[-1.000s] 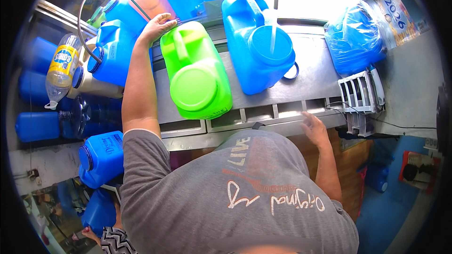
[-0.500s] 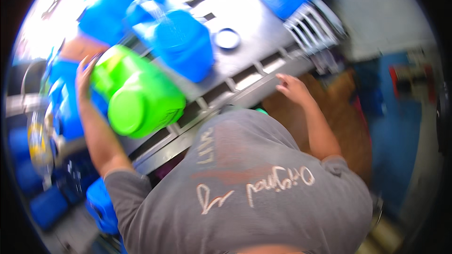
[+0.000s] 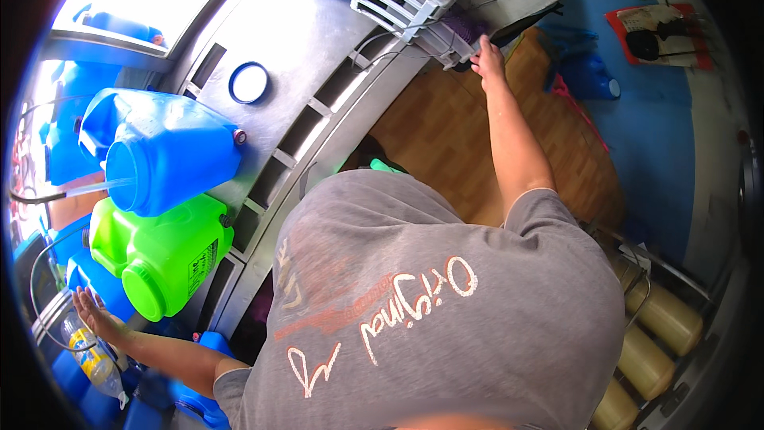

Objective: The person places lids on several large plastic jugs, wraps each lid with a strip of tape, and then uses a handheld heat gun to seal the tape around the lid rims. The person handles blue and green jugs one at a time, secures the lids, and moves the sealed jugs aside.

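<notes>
Left hand: shifted off the green jug since the earlier frame; the hand [image 3: 103, 322] now stands just beside it, fingers spread and holding nothing visible, in front of a clear bottle [image 3: 89, 358] with a yellow label.
Right hand: moved from beside the counter's edge to the end of the white slatted frame; the hand [image 3: 490, 64] has its fingers partly bent, and whether they pinch anything cannot be told.
Green jug: bright green plastic [image 3: 179, 251], on the left part of the steel counter, nearest the left hand; handle on top, round green lid [image 3: 144, 291] on, dark printed panel on its side; contents cannot be seen.
Blue jug: a larger one [image 3: 187, 147] right next to the green; a clear stream [image 3: 99, 186] runs from a dark spout [image 3: 38, 198] to its wide round mouth; fill level cannot be told.
Loose lid: a round, dark-rimmed lid [image 3: 249, 83] lies apart from both jugs.
Steel counter: the surface [image 3: 306, 28] gives room from the blue jug to the white slatted frame [image 3: 398, 0]; rectangular slots line its front edge.
Floor: wood-patterned [image 3: 434, 135], beyond that edge.
Tanks: tan cylinders [image 3: 660, 314] at lower right.
</notes>
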A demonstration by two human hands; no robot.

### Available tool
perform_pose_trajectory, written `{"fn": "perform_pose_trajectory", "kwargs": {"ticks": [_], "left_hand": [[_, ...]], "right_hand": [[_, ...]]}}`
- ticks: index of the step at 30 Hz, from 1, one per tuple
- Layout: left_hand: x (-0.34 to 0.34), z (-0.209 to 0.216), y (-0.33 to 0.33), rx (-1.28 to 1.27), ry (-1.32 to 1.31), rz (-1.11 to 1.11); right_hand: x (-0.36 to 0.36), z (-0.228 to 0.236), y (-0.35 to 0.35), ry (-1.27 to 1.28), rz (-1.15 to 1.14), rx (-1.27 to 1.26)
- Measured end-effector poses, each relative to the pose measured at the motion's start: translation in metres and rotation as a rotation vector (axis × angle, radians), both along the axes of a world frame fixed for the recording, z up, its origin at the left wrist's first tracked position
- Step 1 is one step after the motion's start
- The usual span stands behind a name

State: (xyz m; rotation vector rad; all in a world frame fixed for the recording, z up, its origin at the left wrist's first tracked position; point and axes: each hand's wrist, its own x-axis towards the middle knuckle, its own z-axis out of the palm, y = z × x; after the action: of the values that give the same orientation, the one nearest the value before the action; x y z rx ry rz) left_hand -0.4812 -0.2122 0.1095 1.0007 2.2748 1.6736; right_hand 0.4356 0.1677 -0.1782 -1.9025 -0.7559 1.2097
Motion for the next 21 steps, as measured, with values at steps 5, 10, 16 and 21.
{"fn": "perform_pose_trajectory", "kwargs": {"ticks": [5, 10, 16, 21], "left_hand": [[0.077, 0.007, 0.012, -0.057, 0.060, 0.008], [0.107, -0.011, -0.004, -0.117, 0.148, -0.002], [0.148, -0.029, -0.024, -0.058, 0.034, 0.164], [0.189, -0.027, -0.019, -0.043, 0.082, 0.280]], "right_hand": [[0.017, -0.012, 0.029, 0.105, 0.348, 0.135], [0.027, -0.037, 0.072, -0.611, 0.477, 0.310], [0.024, -0.054, 0.098, -0.671, 0.793, 0.316], [0.019, -0.063, 0.104, -1.161, 0.906, 0.140]]}}
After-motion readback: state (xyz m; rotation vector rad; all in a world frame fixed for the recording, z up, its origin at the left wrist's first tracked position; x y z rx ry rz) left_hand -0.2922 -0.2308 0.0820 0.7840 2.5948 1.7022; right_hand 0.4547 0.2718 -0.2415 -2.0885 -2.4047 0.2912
